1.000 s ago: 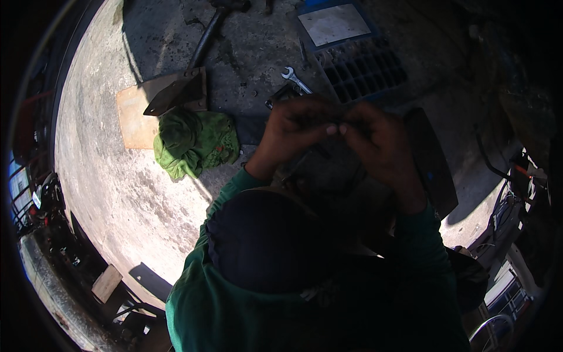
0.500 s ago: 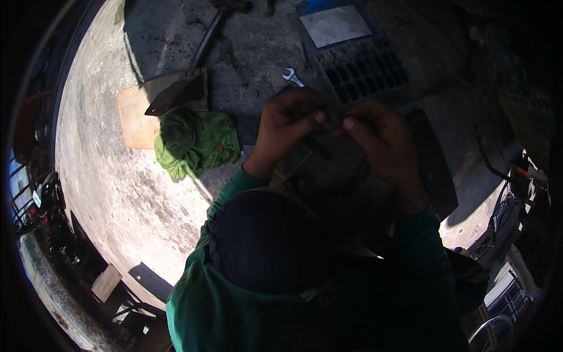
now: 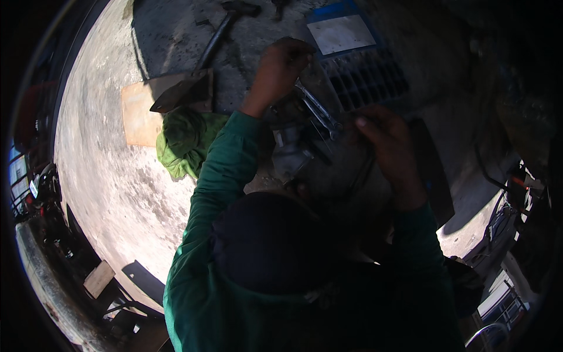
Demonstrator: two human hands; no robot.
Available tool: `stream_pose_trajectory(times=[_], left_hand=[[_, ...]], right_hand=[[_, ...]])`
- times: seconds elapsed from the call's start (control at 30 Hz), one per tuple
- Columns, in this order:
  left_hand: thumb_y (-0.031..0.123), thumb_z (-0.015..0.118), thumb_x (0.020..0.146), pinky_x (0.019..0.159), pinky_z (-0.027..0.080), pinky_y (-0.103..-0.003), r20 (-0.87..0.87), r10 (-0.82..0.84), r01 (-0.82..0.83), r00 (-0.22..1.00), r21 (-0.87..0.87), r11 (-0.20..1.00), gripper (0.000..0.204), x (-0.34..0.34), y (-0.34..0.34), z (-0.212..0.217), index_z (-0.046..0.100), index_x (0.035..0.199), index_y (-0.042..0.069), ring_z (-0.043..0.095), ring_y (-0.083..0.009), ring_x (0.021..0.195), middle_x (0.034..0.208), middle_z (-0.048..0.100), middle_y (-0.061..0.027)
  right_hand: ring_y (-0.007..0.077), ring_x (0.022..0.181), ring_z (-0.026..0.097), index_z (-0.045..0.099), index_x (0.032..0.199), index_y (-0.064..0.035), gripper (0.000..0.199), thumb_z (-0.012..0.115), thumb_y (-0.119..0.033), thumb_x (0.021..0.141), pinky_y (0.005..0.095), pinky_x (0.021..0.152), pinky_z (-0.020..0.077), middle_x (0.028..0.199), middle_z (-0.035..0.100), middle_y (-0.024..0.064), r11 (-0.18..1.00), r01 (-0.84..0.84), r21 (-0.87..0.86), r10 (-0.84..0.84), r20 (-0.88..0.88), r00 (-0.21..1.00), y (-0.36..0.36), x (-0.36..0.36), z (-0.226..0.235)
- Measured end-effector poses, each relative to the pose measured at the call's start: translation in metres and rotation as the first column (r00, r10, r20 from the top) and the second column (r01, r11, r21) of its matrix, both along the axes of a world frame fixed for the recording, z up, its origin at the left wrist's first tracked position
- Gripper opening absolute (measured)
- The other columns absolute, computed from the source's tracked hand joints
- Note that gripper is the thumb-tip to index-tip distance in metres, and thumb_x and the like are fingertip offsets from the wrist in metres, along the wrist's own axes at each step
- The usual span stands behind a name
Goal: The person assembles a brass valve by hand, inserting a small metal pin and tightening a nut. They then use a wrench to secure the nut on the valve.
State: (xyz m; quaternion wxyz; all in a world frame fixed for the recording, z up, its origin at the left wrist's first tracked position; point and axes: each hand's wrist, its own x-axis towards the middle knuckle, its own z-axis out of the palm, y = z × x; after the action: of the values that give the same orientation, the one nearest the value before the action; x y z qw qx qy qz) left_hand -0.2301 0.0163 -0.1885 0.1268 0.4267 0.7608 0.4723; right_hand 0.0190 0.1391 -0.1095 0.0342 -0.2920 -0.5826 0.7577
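Note:
My left hand [image 3: 282, 66] is stretched forward over the concrete, beside the upper end of some shiny wrenches [image 3: 319, 108]. Its fingers are curled together, and whatever they may hold is hidden. Closer in on the right, my right hand [image 3: 387, 141] is closed, thumb against the fingers. What it pinches, if anything, is too dark to make out. Between my hands the wrenches lie slanting, side by side, with a thin rod [image 3: 321, 135] near them. Below these is a greyish metal part [image 3: 290, 154], mostly in shadow.
An organizer box [image 3: 369, 82] with dark compartments and a raised blue lid [image 3: 343, 32] stands ahead on the right. A hammer [image 3: 217, 38] lies far left. Nearer are a board [image 3: 138, 117], a dark metal plate [image 3: 176, 97] and a green cloth [image 3: 185, 141].
My left hand has moved forward and away from my right hand, which has dropped slightly nearer. The wrenches and the metal part between them now show.

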Motion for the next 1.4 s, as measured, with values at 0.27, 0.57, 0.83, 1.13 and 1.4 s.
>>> stream_pose_trajectory(times=[0.27, 0.57, 0.83, 1.13, 1.4], left_hand=[[0.016, 0.070, 0.085, 0.083, 0.055, -0.046, -0.346, -0.054, 0.015, 0.937, -0.114, 0.993, 0.019, -0.045, 0.055, -0.050, 0.077, 0.101, 0.009, 0.069, -0.0387, 0.094, 0.100, 0.072, -0.0180], [0.020, 0.068, 0.086, 0.084, 0.056, -0.048, -0.473, -0.080, -0.053, 0.877, -0.262, 0.964, 0.021, -0.039, 0.082, -0.049, 0.078, 0.100, 0.009, 0.069, -0.0374, 0.097, 0.099, 0.071, -0.0174], [0.010, 0.079, 0.086, 0.084, 0.054, -0.034, 0.409, -0.410, 0.381, 0.815, 0.155, 0.912, 0.023, 0.047, -0.006, 0.066, 0.075, 0.105, -0.002, 0.070, -0.0212, 0.099, 0.102, 0.072, -0.0110], [0.000, 0.080, 0.082, 0.085, 0.056, -0.033, 0.480, -0.373, 0.288, 0.794, 0.243, 0.926, 0.018, 0.083, -0.026, 0.062, 0.075, 0.099, -0.001, 0.070, -0.0207, 0.097, 0.101, 0.072, -0.0105], [-0.004, 0.079, 0.082, 0.083, 0.056, -0.032, 0.487, -0.379, 0.246, 0.787, 0.315, 0.917, 0.019, 0.085, -0.026, 0.055, 0.075, 0.100, -0.002, 0.070, -0.0202, 0.096, 0.100, 0.072, -0.0114]], right_hand=[[0.0128, 0.077, 0.068, 0.068, 0.114, 0.0002, 0.022, 0.065, -0.015, 0.099, 0.0280, 0.069, 0.0526, 0.095, 0.074, 0.0077, 0.999, 0.026, -0.020, -0.025, 0.045, 0.999, -0.002, 0.012, -0.005], [0.0107, 0.078, 0.066, 0.067, 0.115, -0.0026, 0.020, 0.063, -0.017, 0.101, 0.0273, 0.072, 0.0537, 0.096, 0.074, 0.0074, 0.989, 0.065, -0.134, -0.059, 0.049, 0.997, -0.002, 0.012, 0.000], [0.0106, 0.071, 0.064, 0.071, 0.107, -0.0007, 0.021, 0.066, -0.020, 0.099, 0.0268, 0.064, 0.0496, 0.085, 0.072, 0.0048, 0.988, 0.110, -0.112, -0.109, 0.009, 0.994, -0.003, 0.010, -0.003], [0.0078, 0.066, 0.062, 0.073, 0.105, -0.0013, 0.019, 0.070, -0.019, 0.098, 0.0228, 0.059, 0.0467, 0.081, 0.070, 0.0028, 0.999, -0.015, 0.034, 0.010, 0.118, 0.993, -0.007, 0.000, 0.014], [0.0087, 0.072, 0.065, 0.072, 0.104, -0.0015, 0.015, 0.071, -0.015, 0.096, 0.0248, 0.065, 0.0491, 0.083, 0.071, 0.0039, 0.965, -0.008, 0.263, -0.009, 0.063, 0.998, -0.012, 0.001, 0.029]])
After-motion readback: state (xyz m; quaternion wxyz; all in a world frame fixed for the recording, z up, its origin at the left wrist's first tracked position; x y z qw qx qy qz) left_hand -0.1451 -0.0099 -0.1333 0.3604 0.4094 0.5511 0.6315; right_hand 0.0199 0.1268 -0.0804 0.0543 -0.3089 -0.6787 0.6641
